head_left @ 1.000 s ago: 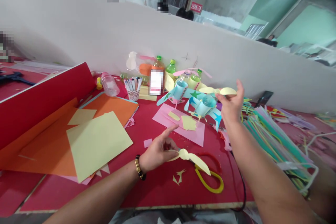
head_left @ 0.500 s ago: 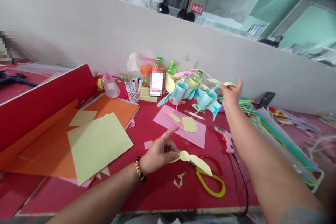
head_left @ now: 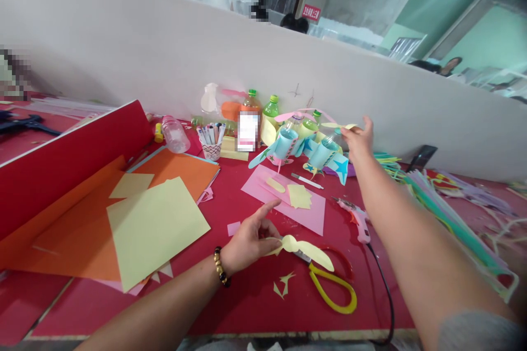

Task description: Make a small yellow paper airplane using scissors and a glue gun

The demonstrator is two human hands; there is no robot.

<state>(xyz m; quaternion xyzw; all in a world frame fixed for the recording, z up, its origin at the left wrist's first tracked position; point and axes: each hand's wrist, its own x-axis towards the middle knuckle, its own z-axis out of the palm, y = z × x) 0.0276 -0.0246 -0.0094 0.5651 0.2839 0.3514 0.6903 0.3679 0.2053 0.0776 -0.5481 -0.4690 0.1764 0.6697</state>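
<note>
My left hand (head_left: 255, 238) pinches one end of a pale yellow paper propeller (head_left: 315, 255) between thumb and fingers, index finger pointing out. Below the propeller lie large scissors (head_left: 332, 290) with yellow and red handles, their blades mostly hidden. Farther back, my right hand (head_left: 360, 140) reaches to a second yellow paper propeller (head_left: 335, 125) on the cap of a light blue bottle airplane (head_left: 323, 153). Its thumb and a finger close on that propeller; the other fingers stick up. Another bottle airplane (head_left: 286, 145) with a pink propeller stands to the left.
A pink glue gun (head_left: 358, 222) lies near my right forearm, its cord running to the front edge. Left are yellow paper (head_left: 158, 230) and orange sheets (head_left: 78, 230). A pen cup (head_left: 211, 151), bottles (head_left: 272, 107) and a pink sheet (head_left: 315, 222) are behind; paper scraps (head_left: 284, 285) lie in front.
My right hand has shifted slightly left, and the propeller and bottle airplane at it have moved a little the same way. My left hand keeps its hold.
</note>
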